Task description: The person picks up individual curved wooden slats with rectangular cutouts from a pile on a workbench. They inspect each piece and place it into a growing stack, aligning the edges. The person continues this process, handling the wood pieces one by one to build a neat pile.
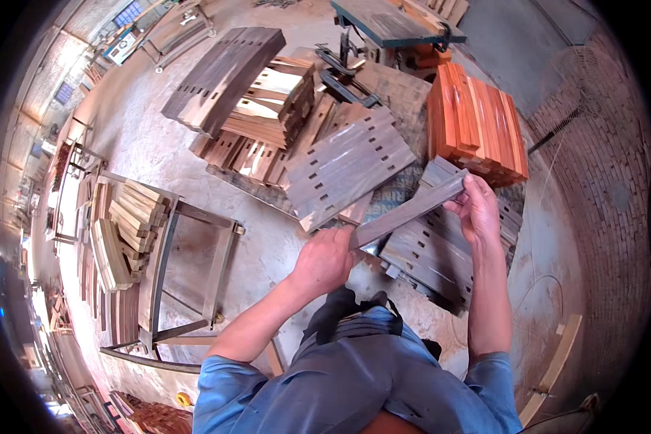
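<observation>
A dark grey-brown wooden slat [410, 214] is held up aslant between my two hands. My left hand [324, 262] is closed round its lower left end. At the upper right end, my right hand [476, 206] pinches the slat between thumb and fingers. Below it lies a stack of dark boards with slots [434, 253], partly hidden by the slat and my right hand. Beyond the slat, a row of slotted grey boards [351, 166] lies side by side on the worktable.
Reddish-orange planks [477, 123] are stacked at the right. Black clamps [343, 79] lie at the table's far side. More slotted boards [224, 76] rest on pale timber [271, 98]. At left, a metal-framed rack [163, 267] stands beside stacked wood strips [126, 231]. A fan [579, 79] stands far right.
</observation>
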`<move>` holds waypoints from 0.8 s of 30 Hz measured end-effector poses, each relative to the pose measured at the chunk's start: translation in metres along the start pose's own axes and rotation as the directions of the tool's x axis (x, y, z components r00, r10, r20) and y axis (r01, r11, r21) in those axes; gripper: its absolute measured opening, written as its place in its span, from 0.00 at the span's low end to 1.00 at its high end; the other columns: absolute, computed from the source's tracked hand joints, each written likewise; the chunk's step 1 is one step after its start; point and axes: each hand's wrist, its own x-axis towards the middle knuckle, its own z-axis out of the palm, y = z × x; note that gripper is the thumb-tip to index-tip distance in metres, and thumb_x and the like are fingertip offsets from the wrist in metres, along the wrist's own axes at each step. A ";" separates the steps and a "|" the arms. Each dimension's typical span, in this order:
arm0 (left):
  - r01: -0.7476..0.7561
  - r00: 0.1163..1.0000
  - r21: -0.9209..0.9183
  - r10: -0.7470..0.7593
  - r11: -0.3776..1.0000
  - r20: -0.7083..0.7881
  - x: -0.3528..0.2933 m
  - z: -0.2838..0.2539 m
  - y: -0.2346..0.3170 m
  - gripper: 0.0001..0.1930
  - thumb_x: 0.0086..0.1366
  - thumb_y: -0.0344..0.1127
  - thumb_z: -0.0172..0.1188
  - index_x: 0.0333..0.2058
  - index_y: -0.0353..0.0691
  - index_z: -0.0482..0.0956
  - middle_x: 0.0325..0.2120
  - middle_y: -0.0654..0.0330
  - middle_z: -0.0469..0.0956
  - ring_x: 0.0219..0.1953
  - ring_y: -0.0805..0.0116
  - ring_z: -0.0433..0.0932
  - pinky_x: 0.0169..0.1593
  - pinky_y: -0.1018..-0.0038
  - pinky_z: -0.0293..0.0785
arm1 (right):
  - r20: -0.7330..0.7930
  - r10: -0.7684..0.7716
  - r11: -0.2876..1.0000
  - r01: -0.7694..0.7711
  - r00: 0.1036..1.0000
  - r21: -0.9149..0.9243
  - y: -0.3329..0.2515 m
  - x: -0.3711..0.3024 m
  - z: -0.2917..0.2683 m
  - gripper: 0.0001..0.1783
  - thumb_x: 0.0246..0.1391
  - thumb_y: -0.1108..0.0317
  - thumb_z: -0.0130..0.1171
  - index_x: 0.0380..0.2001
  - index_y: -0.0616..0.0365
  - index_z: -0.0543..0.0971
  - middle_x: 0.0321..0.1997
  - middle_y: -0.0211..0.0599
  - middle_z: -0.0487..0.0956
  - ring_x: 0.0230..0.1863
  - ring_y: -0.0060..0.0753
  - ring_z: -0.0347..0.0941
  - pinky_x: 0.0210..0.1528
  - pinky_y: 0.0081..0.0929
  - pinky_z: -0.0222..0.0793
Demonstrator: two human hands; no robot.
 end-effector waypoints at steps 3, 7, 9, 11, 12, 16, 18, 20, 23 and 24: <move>0.032 0.999 -0.196 -0.034 0.980 -0.008 -0.013 -0.034 -0.006 0.33 0.57 0.42 0.67 0.59 0.45 0.64 0.44 0.45 0.77 0.47 0.47 0.78 0.49 0.62 0.75 | -0.053 -0.003 0.993 0.009 0.999 0.122 -0.002 -0.013 0.034 0.17 0.65 0.58 0.54 0.48 0.60 0.71 0.34 0.33 0.78 0.32 0.24 0.76 0.34 0.27 0.79; 0.133 0.987 -0.516 -0.066 0.846 0.147 -0.002 -0.061 -0.001 0.33 0.54 0.38 0.71 0.57 0.42 0.67 0.40 0.51 0.77 0.44 0.56 0.78 0.48 0.65 0.74 | -0.003 -0.096 0.990 0.096 0.995 0.106 -0.022 -0.003 0.039 0.19 0.66 0.60 0.53 0.52 0.61 0.68 0.40 0.36 0.77 0.35 0.28 0.76 0.35 0.30 0.78; 0.180 0.982 -0.571 -0.109 0.801 0.157 -0.003 -0.082 -0.008 0.34 0.53 0.35 0.71 0.58 0.42 0.67 0.40 0.53 0.77 0.44 0.61 0.77 0.48 0.67 0.74 | -0.046 -0.111 0.993 0.113 0.993 0.042 -0.021 -0.011 0.038 0.20 0.66 0.60 0.52 0.55 0.60 0.67 0.42 0.37 0.77 0.36 0.29 0.76 0.35 0.31 0.78; 0.156 0.988 -0.530 -0.136 0.834 0.076 0.002 -0.110 -0.034 0.32 0.54 0.35 0.70 0.58 0.41 0.68 0.41 0.56 0.77 0.44 0.66 0.76 0.49 0.70 0.74 | -0.063 -0.090 0.996 0.090 0.994 0.002 -0.012 -0.019 0.018 0.21 0.66 0.61 0.52 0.58 0.60 0.67 0.41 0.37 0.77 0.35 0.28 0.76 0.34 0.31 0.78; 0.156 0.984 -0.514 -0.179 0.844 0.005 0.004 -0.129 -0.043 0.31 0.54 0.36 0.69 0.57 0.40 0.70 0.41 0.57 0.77 0.44 0.67 0.76 0.49 0.70 0.74 | -0.100 -0.081 0.996 0.078 0.992 -0.033 -0.009 -0.023 0.006 0.21 0.66 0.60 0.53 0.57 0.60 0.68 0.41 0.36 0.77 0.34 0.28 0.76 0.33 0.30 0.78; 0.136 0.870 -0.100 -0.167 0.986 -0.465 0.035 -0.232 -0.102 0.25 0.53 0.39 0.67 0.50 0.37 0.77 0.37 0.55 0.79 0.40 0.64 0.78 0.47 0.69 0.74 | -0.300 -0.027 0.997 0.005 0.954 -0.075 0.003 -0.048 -0.039 0.20 0.64 0.56 0.56 0.51 0.58 0.71 0.37 0.33 0.77 0.32 0.25 0.75 0.32 0.26 0.76; 0.228 0.765 -0.062 -0.218 0.972 -0.605 0.055 -0.270 -0.149 0.22 0.56 0.41 0.65 0.49 0.39 0.78 0.32 0.47 0.82 0.36 0.60 0.82 0.41 0.66 0.77 | -0.377 -0.001 0.997 -0.026 0.926 -0.067 0.018 -0.058 -0.066 0.16 0.63 0.55 0.57 0.44 0.56 0.73 0.33 0.31 0.76 0.30 0.24 0.74 0.29 0.24 0.75; 0.316 0.725 0.080 -0.186 0.945 -0.663 0.071 -0.300 -0.201 0.23 0.56 0.46 0.62 0.49 0.40 0.79 0.37 0.45 0.81 0.40 0.48 0.81 0.44 0.61 0.75 | -0.453 0.020 0.996 -0.055 0.891 -0.064 0.026 -0.068 -0.081 0.14 0.63 0.55 0.58 0.41 0.55 0.73 0.32 0.30 0.76 0.28 0.24 0.74 0.28 0.23 0.74; 0.424 0.717 0.020 -0.322 0.905 -0.618 0.091 -0.328 -0.254 0.22 0.55 0.46 0.62 0.47 0.40 0.81 0.34 0.46 0.82 0.37 0.53 0.82 0.44 0.62 0.75 | -0.527 0.041 0.996 -0.076 0.849 -0.045 0.043 -0.088 -0.105 0.13 0.63 0.55 0.58 0.39 0.52 0.74 0.30 0.30 0.76 0.27 0.24 0.74 0.26 0.23 0.74; 0.428 0.729 0.022 -0.331 0.903 -0.599 0.096 -0.334 -0.266 0.22 0.55 0.45 0.62 0.46 0.40 0.81 0.34 0.46 0.82 0.37 0.53 0.82 0.44 0.63 0.75 | -0.547 0.046 0.996 -0.078 0.836 -0.036 0.047 -0.092 -0.113 0.13 0.63 0.55 0.57 0.39 0.52 0.74 0.30 0.29 0.76 0.27 0.24 0.74 0.26 0.23 0.74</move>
